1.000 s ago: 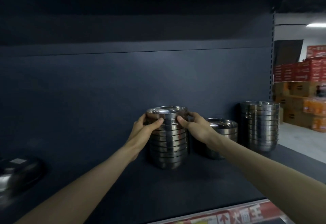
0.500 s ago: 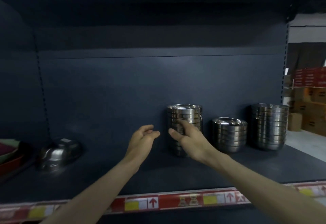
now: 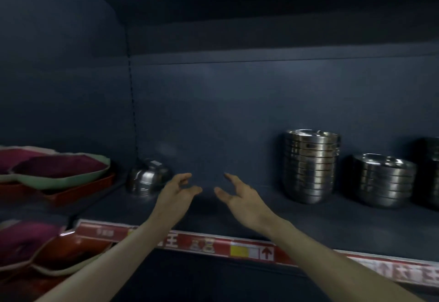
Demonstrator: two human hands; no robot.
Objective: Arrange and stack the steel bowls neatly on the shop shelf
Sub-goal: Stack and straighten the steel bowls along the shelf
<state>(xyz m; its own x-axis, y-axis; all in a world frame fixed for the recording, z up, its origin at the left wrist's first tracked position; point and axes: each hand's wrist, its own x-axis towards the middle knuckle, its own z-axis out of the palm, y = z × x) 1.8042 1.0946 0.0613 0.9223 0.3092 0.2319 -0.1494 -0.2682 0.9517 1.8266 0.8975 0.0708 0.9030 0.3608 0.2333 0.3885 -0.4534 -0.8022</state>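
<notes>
A tall stack of steel bowls (image 3: pixel 311 166) stands on the dark shelf (image 3: pixel 237 216) right of centre. A shorter stack (image 3: pixel 383 180) sits to its right, and a third dark stack (image 3: pixel 430 171) is cut off by the right edge. A single upturned steel bowl (image 3: pixel 148 178) with a sticker lies at the shelf's left end. My left hand (image 3: pixel 177 191) and my right hand (image 3: pixel 240 196) hover over the bare shelf between the upturned bowl and the tall stack. Both are empty with fingers spread, palms facing each other.
Red and green-rimmed trays (image 3: pixel 57 173) sit on the neighbouring shelf at left, with more of them (image 3: pixel 47 251) one level below. A red price strip (image 3: pixel 213 244) runs along the shelf's front edge. The shelf above overhangs closely.
Both hands let go of the tall stack and moved left, away from it. My view swung left, so the stacks now sit to the right and the upturned bowl is nearer centre.
</notes>
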